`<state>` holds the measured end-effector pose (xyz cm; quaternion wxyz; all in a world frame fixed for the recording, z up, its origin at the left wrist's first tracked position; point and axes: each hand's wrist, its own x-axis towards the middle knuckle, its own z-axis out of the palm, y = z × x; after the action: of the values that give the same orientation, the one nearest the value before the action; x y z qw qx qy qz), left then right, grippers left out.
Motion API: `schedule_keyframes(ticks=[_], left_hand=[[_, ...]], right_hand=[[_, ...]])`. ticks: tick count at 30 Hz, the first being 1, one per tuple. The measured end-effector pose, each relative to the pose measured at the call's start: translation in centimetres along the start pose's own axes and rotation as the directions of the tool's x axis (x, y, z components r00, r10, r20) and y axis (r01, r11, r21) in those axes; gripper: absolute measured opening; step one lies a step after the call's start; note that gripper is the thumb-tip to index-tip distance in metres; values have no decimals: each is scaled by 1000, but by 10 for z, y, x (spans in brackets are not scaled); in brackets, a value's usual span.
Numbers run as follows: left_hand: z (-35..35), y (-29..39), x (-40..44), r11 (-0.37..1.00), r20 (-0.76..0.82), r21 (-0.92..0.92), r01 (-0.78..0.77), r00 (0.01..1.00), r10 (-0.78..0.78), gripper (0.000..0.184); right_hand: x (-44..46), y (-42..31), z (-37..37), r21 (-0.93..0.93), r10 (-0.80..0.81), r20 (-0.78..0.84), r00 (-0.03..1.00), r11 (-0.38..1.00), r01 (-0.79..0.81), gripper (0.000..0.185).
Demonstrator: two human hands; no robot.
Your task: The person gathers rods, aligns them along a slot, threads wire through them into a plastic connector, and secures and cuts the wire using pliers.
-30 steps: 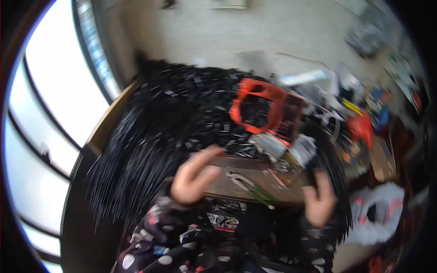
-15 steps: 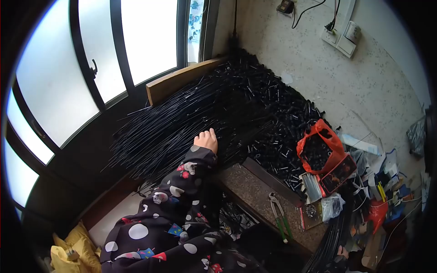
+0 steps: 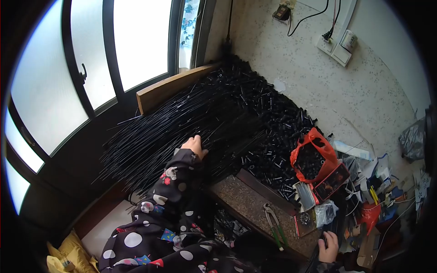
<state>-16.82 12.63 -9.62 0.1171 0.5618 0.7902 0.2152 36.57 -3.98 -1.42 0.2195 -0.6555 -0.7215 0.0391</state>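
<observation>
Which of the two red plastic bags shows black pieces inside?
The larger red bag, beside the black pile; its mouth gapes over black pieces, while the smaller bag looks crumpled.

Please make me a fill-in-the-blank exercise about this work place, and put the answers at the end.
1. The hand at the long black rods is the person's ____ one.
2. The handles of the pliers are ____.
3. The bag that holds small black parts has the colour ____.

Missing words: left; green; red.
</observation>
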Motion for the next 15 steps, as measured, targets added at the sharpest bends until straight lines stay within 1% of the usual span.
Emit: schedule_keyframes(ticks=[1, 2, 4, 5, 6, 7, 9, 10, 13, 14, 15], left_hand=[[1, 0, -3, 1000, 32, 24, -18, 999, 17, 29], [-1, 2, -6, 999, 28, 25, -24, 999, 24, 29], [-9, 8, -9, 999, -101, 6, -47, 994, 47, 31], [-13, 11, -8, 998, -164, 0, -59, 985, 58, 31], [-15, 12, -8, 998, -167, 4, -67, 984, 66, 31], [-17, 13, -9, 998, -129, 10, -63, 990, 64, 31], [-20, 12, -12, 999, -57, 22, -49, 997, 50, 31], [-21, 9, -14, 998, -65, 27, -50, 997, 52, 31], [-16, 8, -10, 978, -169, 165, -130, 973, 158, 34], [-28, 24, -12, 977, -173, 164, -139, 971, 167, 34], [-41, 41, -11, 996, -188, 60, -68, 979, 78, 37]], right_hand=[[3, -15, 17, 78, -34, 51, 998, 997, 30, 33], [7, -28, 35, 155, -73, 99, 992, 986, 57, 34], [14, -49, 67, 181, -237, 191, 953, 962, 203, 33], [15, -56, 82, 182, -279, 205, 938, 953, 243, 32], [16, -60, 95, 183, -321, 223, 921, 941, 284, 32], [16, -62, 107, 186, -321, 216, 922, 941, 284, 32], [16, -64, 126, 111, -430, 141, 892, 902, 417, 31], [15, -64, 132, 116, -434, 133, 891, 900, 421, 31], [18, -59, 139, 161, -353, 174, 919, 931, 328, 30], [18, -61, 137, 157, -350, 164, 922, 932, 326, 30], [16, -64, 134, 145, -336, 173, 926, 939, 313, 30]])
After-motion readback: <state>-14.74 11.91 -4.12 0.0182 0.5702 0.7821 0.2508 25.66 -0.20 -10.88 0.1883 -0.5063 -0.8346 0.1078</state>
